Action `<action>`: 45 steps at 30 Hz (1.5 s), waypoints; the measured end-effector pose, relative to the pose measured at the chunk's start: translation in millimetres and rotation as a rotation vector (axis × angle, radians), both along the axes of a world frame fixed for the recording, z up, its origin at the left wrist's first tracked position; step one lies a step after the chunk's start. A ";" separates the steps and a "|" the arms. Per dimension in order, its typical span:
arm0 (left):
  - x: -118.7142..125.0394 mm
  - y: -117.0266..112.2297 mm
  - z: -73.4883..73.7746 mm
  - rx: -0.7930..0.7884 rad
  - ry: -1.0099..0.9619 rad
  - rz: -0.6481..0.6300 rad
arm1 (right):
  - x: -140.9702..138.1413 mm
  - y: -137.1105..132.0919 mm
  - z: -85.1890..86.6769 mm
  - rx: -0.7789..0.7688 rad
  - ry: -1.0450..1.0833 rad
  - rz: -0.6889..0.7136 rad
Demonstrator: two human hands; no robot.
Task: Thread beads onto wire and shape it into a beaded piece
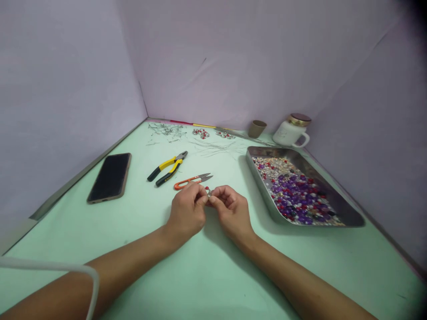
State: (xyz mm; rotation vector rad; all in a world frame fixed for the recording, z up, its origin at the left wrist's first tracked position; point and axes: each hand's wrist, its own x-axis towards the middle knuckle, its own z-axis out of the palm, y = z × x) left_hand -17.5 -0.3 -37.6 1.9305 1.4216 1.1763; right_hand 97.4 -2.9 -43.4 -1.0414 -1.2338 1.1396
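My left hand (187, 210) and my right hand (232, 210) meet over the middle of the pale green table (140, 249), fingertips pinched together. Between them sits a tiny beaded piece (208, 191) with a red bead and something silvery; both hands pinch it. Just beyond the fingers lie orange thread snips (191, 181). Yellow-and-black pliers (167, 168) lie a little farther to the left. A steel tray (263, 186) of purple, red and pearl beads stands to the right of my right hand.
A black phone (110, 177) lies face up at the left. At the back lie thin wire pieces (167, 130), two small beaded clusters (200, 132), a small brown cup (256, 128) and a white lidded mug (292, 130). Lilac walls enclose the table. A white cable (66, 267) crosses my left forearm.
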 end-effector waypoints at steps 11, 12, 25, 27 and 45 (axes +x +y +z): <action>-14.5 11.3 8.1 -0.093 -0.091 -0.121 | 10.3 11.8 -2.3 -0.223 0.229 0.169; -14.5 12.0 7.9 -0.144 -0.139 -0.127 | 10.5 11.6 -2.5 -0.218 0.229 0.170; -12.7 15.7 5.8 -0.485 -0.474 -0.121 | 8.9 10.3 -4.2 -0.213 0.252 0.162; -12.1 15.2 5.0 -0.482 -0.471 -0.120 | 7.8 9.9 -4.0 -0.208 0.248 0.162; -19.0 20.2 1.9 -0.610 -0.870 -0.295 | 12.1 16.7 -5.5 -0.283 0.344 0.108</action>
